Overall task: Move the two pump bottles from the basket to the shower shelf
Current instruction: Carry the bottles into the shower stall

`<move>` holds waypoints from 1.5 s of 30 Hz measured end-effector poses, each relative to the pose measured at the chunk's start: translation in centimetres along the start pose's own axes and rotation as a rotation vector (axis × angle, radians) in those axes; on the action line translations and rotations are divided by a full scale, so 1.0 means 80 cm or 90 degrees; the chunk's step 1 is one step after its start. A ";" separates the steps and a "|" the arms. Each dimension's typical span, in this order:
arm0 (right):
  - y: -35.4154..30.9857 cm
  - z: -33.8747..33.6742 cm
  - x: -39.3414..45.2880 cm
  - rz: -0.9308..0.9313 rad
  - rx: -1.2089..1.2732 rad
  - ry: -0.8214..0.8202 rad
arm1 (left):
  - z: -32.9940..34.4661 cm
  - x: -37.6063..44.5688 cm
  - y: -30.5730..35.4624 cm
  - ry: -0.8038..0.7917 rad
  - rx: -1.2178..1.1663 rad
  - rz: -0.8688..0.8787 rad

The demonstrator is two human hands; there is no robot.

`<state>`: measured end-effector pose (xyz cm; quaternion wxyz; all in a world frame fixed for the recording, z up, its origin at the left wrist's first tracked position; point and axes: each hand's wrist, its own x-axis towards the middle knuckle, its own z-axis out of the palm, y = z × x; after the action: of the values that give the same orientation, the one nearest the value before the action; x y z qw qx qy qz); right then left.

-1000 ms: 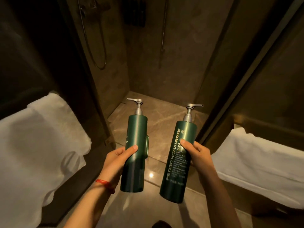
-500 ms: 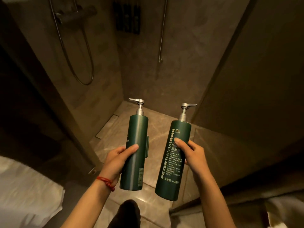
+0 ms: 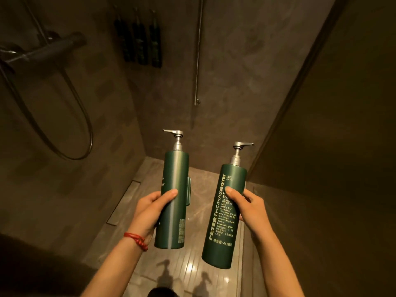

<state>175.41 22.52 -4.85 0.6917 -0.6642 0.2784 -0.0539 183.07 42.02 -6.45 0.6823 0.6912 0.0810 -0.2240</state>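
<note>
I hold two dark green pump bottles upright in front of me, inside the shower stall. My left hand [image 3: 150, 211] grips the left pump bottle [image 3: 174, 179], whose silver pump points left and whose back side shows a clip. My right hand [image 3: 249, 205] grips the right pump bottle [image 3: 225, 213], tilted slightly, its label with pale lettering facing me. High on the back wall hangs a dark holder [image 3: 139, 37] with three dark bottles in it. No basket is in view.
A shower mixer bar [image 3: 42, 48] and a looping hose [image 3: 79, 125] hang on the left wall. A vertical rail [image 3: 198, 50] runs down the back wall. A glass panel [image 3: 332, 103] closes the right side. Below lies the marble floor [image 3: 199, 185] with a drain slot.
I have stepped further into the shower; the white towels at both sides have left the view. Both bottles stay in my hands and the wall holder appears closer.
</note>
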 end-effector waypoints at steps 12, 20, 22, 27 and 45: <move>-0.081 0.053 0.190 -0.020 -0.020 -0.050 | -0.004 0.151 0.068 0.081 -0.026 0.000; -0.143 0.118 0.345 -0.048 -0.086 -0.268 | 0.003 0.231 0.098 0.278 -0.146 0.008; -0.159 0.137 0.376 -0.067 -0.109 -0.325 | 0.006 0.244 0.107 0.333 -0.192 0.011; -0.180 0.196 0.418 -0.106 -0.176 -0.497 | 0.004 0.250 0.116 0.478 -0.267 0.024; -0.181 0.401 0.314 -0.139 -0.226 -0.943 | -0.071 0.127 0.117 0.861 -0.389 0.076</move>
<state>215.40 38.21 -0.22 0.5716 -0.6516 -0.3200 0.3826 197.13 45.05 -2.41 0.6564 0.4612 0.5038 0.3204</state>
